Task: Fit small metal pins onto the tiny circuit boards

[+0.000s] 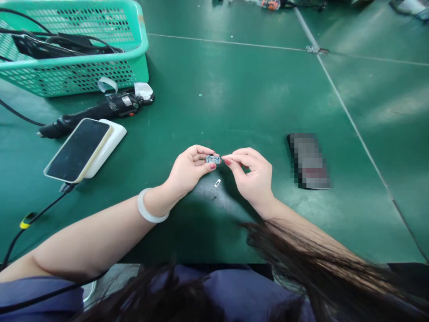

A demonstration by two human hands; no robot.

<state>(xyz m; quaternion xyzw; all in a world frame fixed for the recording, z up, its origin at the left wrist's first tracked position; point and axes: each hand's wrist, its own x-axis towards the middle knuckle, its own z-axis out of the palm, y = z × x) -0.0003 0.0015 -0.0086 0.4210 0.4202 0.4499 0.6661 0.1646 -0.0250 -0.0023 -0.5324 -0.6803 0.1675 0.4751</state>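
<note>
Between the thumb and fingers of my left hand [190, 167] is a small blue circuit board [213, 159] with tiny parts on it. My right hand [252, 172] is closed in a pinch just at the board's right edge; whatever its fingertips hold is too small to make out. On the table just below the board lies a small white rectangular frame [217, 183]. A pale bangle circles my left wrist.
A green basket [142, 53] of black cables stands back left. Before it lie a black power tool [110, 107] and a phone [78, 150] on a white block [107, 147]. A blurred dark object [310, 161] lies right. Seams cross the green table [208, 107]; loose hair hangs over my right forearm.
</note>
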